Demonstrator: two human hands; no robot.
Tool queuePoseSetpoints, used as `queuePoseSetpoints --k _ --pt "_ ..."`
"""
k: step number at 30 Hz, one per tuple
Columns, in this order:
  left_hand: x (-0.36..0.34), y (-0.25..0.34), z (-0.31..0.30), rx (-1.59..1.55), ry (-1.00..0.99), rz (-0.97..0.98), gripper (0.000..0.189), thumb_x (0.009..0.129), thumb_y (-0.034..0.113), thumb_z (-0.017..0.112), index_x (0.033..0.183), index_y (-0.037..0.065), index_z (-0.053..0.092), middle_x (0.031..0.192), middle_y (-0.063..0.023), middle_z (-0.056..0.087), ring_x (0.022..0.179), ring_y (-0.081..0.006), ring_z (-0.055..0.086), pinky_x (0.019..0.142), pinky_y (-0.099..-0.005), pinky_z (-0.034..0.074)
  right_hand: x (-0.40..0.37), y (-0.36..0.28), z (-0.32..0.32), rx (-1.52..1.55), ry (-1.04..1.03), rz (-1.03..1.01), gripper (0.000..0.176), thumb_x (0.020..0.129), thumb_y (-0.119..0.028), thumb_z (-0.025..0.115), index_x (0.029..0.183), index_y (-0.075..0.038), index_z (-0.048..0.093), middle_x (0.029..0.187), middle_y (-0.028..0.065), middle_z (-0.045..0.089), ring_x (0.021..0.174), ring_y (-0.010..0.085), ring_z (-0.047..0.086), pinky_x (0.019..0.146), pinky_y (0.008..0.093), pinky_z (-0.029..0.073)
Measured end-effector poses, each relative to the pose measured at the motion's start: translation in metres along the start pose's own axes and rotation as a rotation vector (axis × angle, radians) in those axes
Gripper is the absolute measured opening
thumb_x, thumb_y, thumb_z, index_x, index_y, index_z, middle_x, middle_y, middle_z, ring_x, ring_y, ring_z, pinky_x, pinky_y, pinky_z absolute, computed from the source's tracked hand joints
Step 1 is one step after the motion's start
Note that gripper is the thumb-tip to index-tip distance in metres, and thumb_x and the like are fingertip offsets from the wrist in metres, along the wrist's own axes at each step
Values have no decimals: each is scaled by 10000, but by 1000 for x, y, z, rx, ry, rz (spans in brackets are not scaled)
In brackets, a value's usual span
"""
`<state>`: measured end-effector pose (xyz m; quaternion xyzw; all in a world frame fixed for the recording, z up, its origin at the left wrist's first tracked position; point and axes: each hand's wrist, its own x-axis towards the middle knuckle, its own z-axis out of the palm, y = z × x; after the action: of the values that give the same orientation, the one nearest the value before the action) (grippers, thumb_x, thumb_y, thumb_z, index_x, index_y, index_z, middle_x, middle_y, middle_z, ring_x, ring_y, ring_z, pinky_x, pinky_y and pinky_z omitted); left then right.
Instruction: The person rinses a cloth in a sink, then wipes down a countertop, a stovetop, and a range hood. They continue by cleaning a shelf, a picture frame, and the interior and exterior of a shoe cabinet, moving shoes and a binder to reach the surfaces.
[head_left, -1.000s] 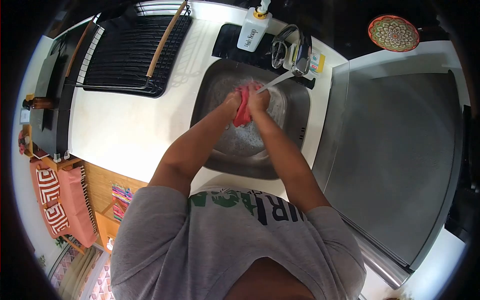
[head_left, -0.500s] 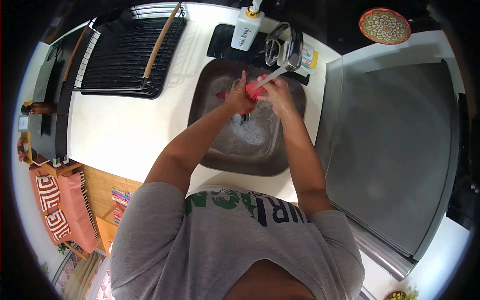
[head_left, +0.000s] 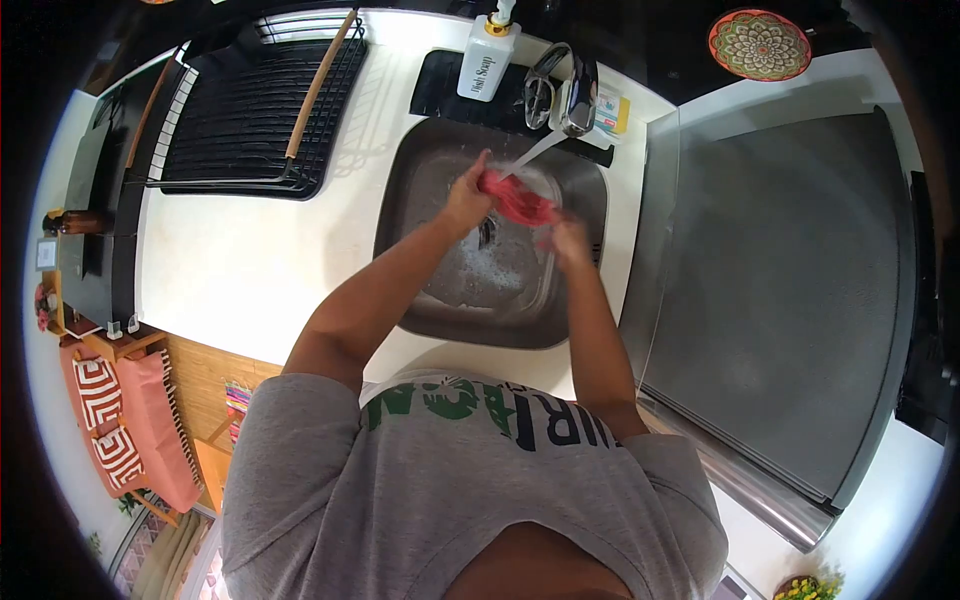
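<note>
A wet red cloth is stretched between my two hands over the sink, with the stream of water landing on its upper left end. My left hand grips that end, thumb pointing up. At the other end, lower right, my right hand is closed on the cloth, though motion blurs its fingers. White suds lie on the sink floor beneath, around the dark drain. Water runs from the chrome faucet at the back of the sink.
A white dish soap bottle stands behind the sink, and a yellow and white packet sits right of the faucet. On the left counter is a black dish rack with a wooden handle. A grey appliance surface lies to the right.
My hands have moved apart, the right one down and to the right. The red cloth, bunched between them before, is now drawn out. Water still runs.
</note>
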<state>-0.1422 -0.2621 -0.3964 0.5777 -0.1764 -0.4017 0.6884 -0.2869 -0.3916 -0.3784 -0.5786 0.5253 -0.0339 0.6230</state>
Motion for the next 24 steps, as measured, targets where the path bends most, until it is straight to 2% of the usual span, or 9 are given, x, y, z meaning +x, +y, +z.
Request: queuePoseSetpoints --k 2,3,5,9,15,19,21,23,24 --pt "-19 3 6 -43 -16 -67 902 653 -134 543 1423 65 117 1066 -97 571 905 -194 583 800 -306 478 -6 2 38 255 14 349 430 902 -380 481 1226 -97 460 1184 171 504 996 258 565 755 437 524" --pt "-28 6 7 -86 -36 -135 905 652 -131 534 1426 67 107 1095 -98 556 947 -195 562 841 -310 457 -1 14 47 253 7 347 430 902 -380 481 1226 -97 460 1184 171 504 996 258 565 755 437 524" --pt "-39 2 1 -301 -30 -180 836 684 -61 531 1417 61 146 1115 -105 545 1000 -208 535 879 -331 432 6 36 65 883 -583 202 423 932 -321 440 1221 -13 417 1191 168 499 1032 288 543 825 449 494" --pt "-53 4 -28 -1039 32 -311 559 818 241 510 1322 57 351 1158 -124 534 1121 -251 472 964 -395 369 -8 31 85 938 -237 104 387 940 -280 427 1200 7 431 1195 160 498 1038 272 541 886 433 465" --pt "-60 -3 -4 -1070 57 -428 587 842 536 469 1194 67 480 1214 -143 510 1153 -266 462 997 -427 342 -62 -13 94 861 -217 34 332 948 -246 398 1173 -10 459 1180 138 521 1066 253 537 919 400 452" --pt "-59 4 -6 -1043 24 -382 545 842 432 547 1233 62 456 1195 -138 519 1116 -251 490 981 -403 364 -46 20 76 799 -335 51 433 949 -338 361 1207 3 428 1217 152 487 1074 262 530 901 421 460" --pt "-62 14 0 -748 115 -243 500 779 237 680 1216 70 503 1131 -102 547 1061 -204 512 932 -338 409 -61 15 66 751 -324 78 456 948 -359 349 1217 2 419 1226 147 483 1083 264 525 903 424 457" --pt "-67 16 3 -428 -11 -206 465 775 187 682 1195 60 529 1119 -97 547 1042 -187 516 915 -320 416 -93 -11 56 645 -525 544 475 943 -389 344 1238 -22 407 1226 143 485 1086 269 522 903 429 454" --pt "-68 17 4 -108 -130 -155 432 771 138 684 1173 50 555 1107 -93 548 1024 -170 519 899 -302 423 -91 -8 57 648 -523 544 475 943 -389 344 1238 -22 407 1226 143 485 1086 269 522 903 429 454"
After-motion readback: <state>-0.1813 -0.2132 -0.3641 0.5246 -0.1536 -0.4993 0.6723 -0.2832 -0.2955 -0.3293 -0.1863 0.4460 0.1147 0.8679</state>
